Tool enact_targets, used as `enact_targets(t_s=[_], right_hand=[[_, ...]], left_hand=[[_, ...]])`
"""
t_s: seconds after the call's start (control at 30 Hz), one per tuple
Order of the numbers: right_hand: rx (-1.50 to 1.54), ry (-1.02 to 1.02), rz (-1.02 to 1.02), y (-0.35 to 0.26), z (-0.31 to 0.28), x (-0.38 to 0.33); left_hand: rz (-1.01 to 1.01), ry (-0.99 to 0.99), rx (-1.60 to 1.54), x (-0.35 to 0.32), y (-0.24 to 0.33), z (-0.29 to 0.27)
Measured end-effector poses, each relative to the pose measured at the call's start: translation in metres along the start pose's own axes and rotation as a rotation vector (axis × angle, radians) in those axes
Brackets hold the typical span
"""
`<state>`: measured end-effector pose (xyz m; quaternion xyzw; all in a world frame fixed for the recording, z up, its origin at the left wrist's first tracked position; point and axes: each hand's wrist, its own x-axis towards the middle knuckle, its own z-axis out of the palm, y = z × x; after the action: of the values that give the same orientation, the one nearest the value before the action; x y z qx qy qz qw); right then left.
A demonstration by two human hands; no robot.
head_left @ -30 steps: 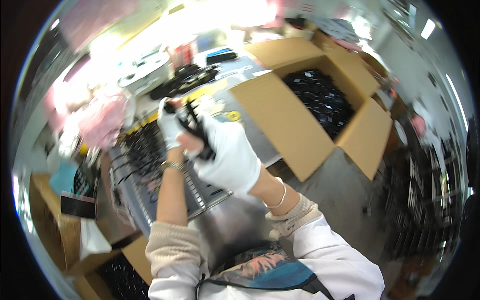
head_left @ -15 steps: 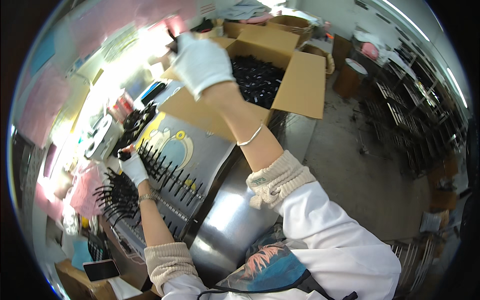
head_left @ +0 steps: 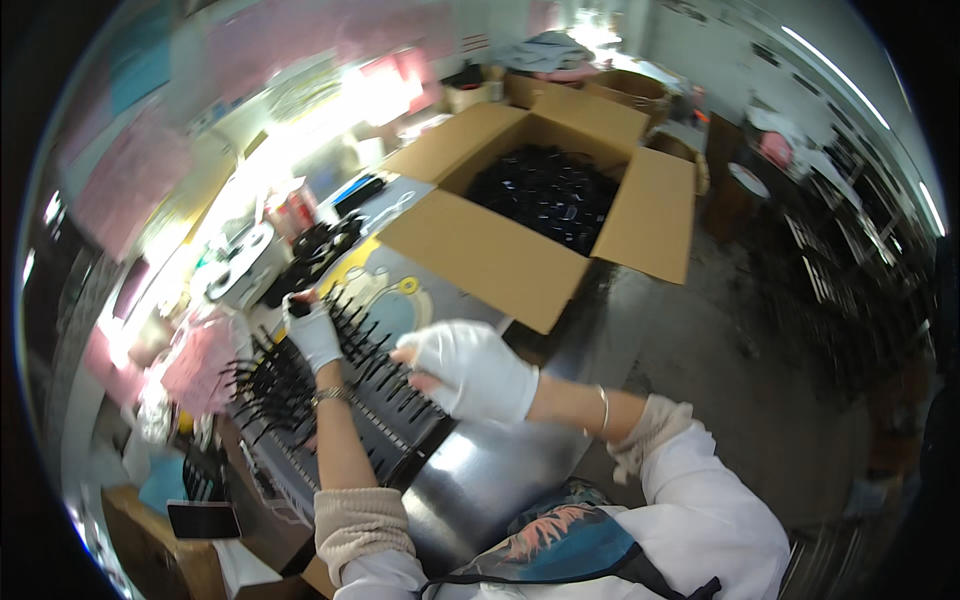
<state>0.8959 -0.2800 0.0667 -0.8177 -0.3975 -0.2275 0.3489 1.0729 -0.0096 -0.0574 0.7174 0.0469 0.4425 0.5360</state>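
Two slotted strips stand on the bench with rows of thin black rods (head_left: 272, 385) sticking up from them. My left hand (head_left: 314, 338), in a white glove with bare fingertips, is closed on a small black piece (head_left: 299, 306) at the far end of the rows. My right hand (head_left: 470, 372), gloved the same way, hovers over the near right end of the rods with its fingers bent. Motion blurs it, and whether anything sits between its fingertips cannot be made out. Beyond it stands an open cardboard box (head_left: 480, 245) filled with black parts (head_left: 545, 195).
More black pieces (head_left: 325, 245) lie beside a white device (head_left: 245, 265) at the back left. A phone (head_left: 203, 520) rests at the lower left, near a pink bag (head_left: 205, 360). Metal racks (head_left: 830, 260) and a brown drum (head_left: 735, 205) stand off to the right.
My right hand has come down and nearer from above the box to the rods; the dark piece it held no longer shows. My left hand stays at the rods. The view has shifted a little.
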Motion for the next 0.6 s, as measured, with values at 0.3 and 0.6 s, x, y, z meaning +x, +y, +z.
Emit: enact_targets(t_s=[0.3, 0.6], right_hand=[[1.010, -0.304, 1.152, 0.099, 0.147, -0.006], [0.927, -0.166, 0.910, 0.094, 0.164, -0.009]], left_hand=[[0.202, -0.178, 0.437, -0.006, 0.045, 0.019], [0.219, -0.352, 0.674, 0.007, 0.012, 0.039]])
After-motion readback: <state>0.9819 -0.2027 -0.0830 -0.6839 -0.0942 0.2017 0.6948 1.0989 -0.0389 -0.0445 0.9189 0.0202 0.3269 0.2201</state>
